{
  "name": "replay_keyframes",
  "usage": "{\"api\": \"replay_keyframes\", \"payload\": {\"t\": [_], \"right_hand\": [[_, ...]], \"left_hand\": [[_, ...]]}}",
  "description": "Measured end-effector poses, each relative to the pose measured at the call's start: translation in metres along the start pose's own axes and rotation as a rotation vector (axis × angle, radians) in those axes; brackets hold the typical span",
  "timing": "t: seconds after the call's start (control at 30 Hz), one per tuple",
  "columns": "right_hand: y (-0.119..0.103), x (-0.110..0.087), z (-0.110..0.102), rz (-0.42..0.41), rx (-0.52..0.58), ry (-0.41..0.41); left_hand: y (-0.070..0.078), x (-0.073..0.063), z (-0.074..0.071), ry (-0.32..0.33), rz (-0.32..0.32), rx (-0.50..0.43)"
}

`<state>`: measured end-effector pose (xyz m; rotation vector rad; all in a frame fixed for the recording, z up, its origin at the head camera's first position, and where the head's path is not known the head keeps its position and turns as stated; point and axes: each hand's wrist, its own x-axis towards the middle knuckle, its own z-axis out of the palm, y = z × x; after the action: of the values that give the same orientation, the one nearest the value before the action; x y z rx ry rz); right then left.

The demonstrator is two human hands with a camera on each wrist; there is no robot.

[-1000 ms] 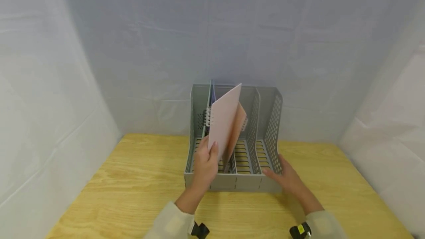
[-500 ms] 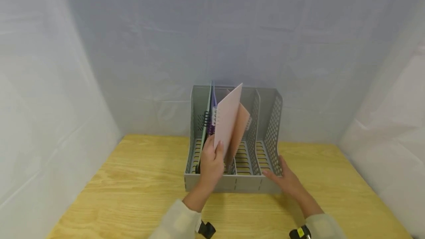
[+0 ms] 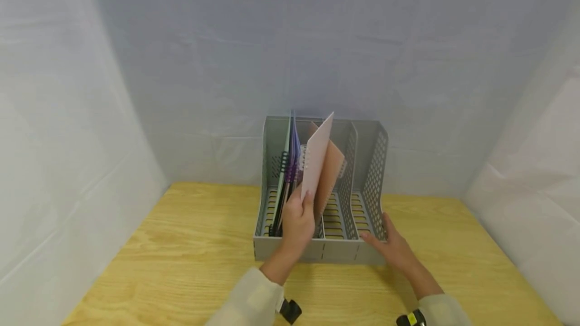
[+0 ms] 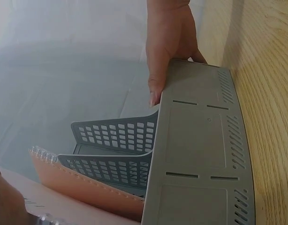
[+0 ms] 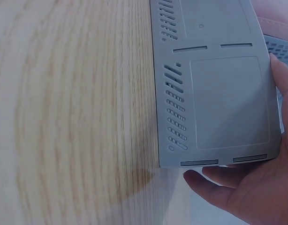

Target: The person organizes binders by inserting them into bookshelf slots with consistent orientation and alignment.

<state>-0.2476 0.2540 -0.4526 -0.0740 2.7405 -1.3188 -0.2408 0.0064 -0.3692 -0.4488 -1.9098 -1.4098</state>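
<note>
A pale pink spiral notebook (image 3: 316, 160) stands tilted over a grey file organizer (image 3: 290, 249); my left hand (image 3: 299, 223) grips its near edge, thumb on the cover. Just right of it an orange spiral notebook (image 3: 330, 167) leans in the organizer; its lower part is partly hidden. On the left stand a green notebook (image 3: 286, 152) and a purple one (image 3: 295, 145), both with spiral bindings. My right hand (image 3: 394, 248) holds the organizer's front right corner. In the right wrist view its fingers (image 5: 209, 187) wrap the end wall.
The organizer's perforated dividers (image 3: 348, 175) form upright slots, and the right-hand slots have slatted floors showing. It stands on a wooden table (image 3: 190, 255), with white sheeting (image 3: 217, 74) behind and at both sides.
My left hand has moved right with the pink notebook, uncovering more of the green and purple notebooks. The orange notebook has shifted slightly right. My right hand stays at the corner.
</note>
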Motion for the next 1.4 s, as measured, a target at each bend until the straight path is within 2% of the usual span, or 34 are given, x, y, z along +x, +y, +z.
{"api": "replay_keyframes", "payload": {"t": [0.1, 0.5, 0.73, 0.9, 1.03, 1.27, 1.4], "right_hand": [[0.0, -0.001, 0.0, 0.001, 0.001, 0.001], [0.001, 0.0, 0.0, 0.017, 0.0, 0.015], [0.001, -0.001, -0.001, 0.01, -0.005, 0.018], [0.0, -0.001, 0.0, 0.012, -0.005, 0.013], [0.001, -0.001, 0.001, 0.014, -0.015, 0.009], [-0.003, -0.002, -0.001, 0.004, -0.014, 0.01], [-0.002, -0.001, -0.001, 0.001, 0.001, 0.011]], "left_hand": [[-0.001, 0.001, 0.004, -0.006, -0.004, -0.017], [-0.005, 0.005, 0.017, -0.012, -0.034, 0.013], [-0.01, 0.01, 0.025, 0.024, 0.005, 0.025], [-0.012, 0.013, 0.028, 0.011, 0.017, 0.041], [-0.014, 0.013, 0.029, 0.006, -0.006, 0.048], [-0.015, 0.017, 0.034, 0.026, -0.09, 0.052], [-0.02, 0.02, 0.036, 0.02, -0.102, 0.088]]}}
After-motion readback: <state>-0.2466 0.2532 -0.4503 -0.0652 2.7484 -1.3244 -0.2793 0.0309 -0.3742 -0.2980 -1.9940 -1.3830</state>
